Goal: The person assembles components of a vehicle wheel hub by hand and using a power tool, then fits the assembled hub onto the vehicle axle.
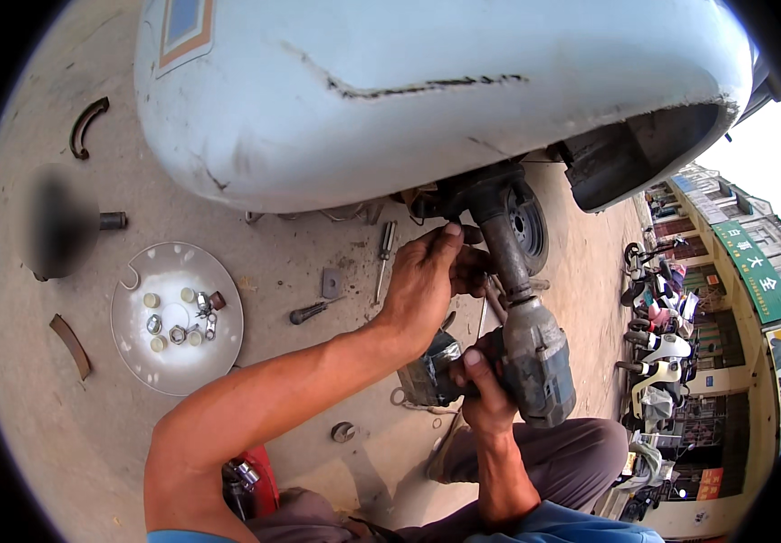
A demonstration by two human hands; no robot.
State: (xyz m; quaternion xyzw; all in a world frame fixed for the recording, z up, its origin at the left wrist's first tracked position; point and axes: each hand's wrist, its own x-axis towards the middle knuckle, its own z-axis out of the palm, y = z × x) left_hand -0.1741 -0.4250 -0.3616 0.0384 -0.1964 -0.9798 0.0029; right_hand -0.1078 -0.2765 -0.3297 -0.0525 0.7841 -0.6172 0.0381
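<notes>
Up close, right hand grips an impact wrench angled up-left toward the underside fitting, where left hand steadies its socket extension.

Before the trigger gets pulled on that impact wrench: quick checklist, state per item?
1. Right hand gripping the impact wrench: ok.
2. Left hand steadying the socket extension near the hub: ok, though fingers sit close to the turning part.
3. Socket seated on the nut: cannot tell, hidden under the pale blue body.
4. Loose nuts kept in the round metal cover: ok.
5. Screwdriver lying under the work area: not ok.
</notes>
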